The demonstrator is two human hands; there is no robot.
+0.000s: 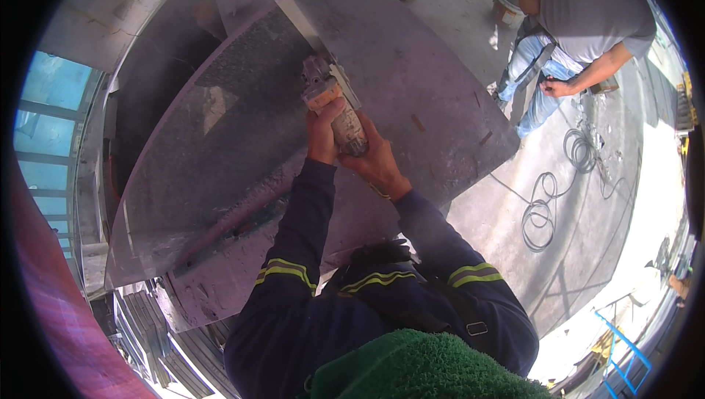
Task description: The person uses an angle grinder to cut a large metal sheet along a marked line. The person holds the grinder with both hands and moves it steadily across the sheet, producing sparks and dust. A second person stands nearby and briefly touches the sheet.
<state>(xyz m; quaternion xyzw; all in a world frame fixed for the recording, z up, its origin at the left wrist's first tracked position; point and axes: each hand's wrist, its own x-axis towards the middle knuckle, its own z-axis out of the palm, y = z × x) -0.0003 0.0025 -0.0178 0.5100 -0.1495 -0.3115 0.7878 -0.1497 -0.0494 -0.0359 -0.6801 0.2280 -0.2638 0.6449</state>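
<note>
Sunlit grey floor [481, 215] to the right, loops of dark cable [540, 211] lying on it; a co-worker [598, 17] in a grey shirt sits beyond the far right corner. Before the wearer, a broad dark grey slab [440, 98] with one long curved edge, its face matt and mottled, paler dust streaked across the near part. The angle-grinder-type power tool [343, 120] is over the slab's middle, ahead of the wearer: stubby cylindrical body, worn orange casing caked with dust. Left hand [322, 133] curls round its left side; right hand [380, 158] wraps the rear end, fingers closed. A pale, straight-edged strip [299, 23] runs away from the tool's head, apparently rigid; whether they touch, I cannot tell. Disc not visible. Judgement: step in hand appears to be cutting or grinding along the strip; next move calls for firm two-handed control and an even, straight feed.
</note>
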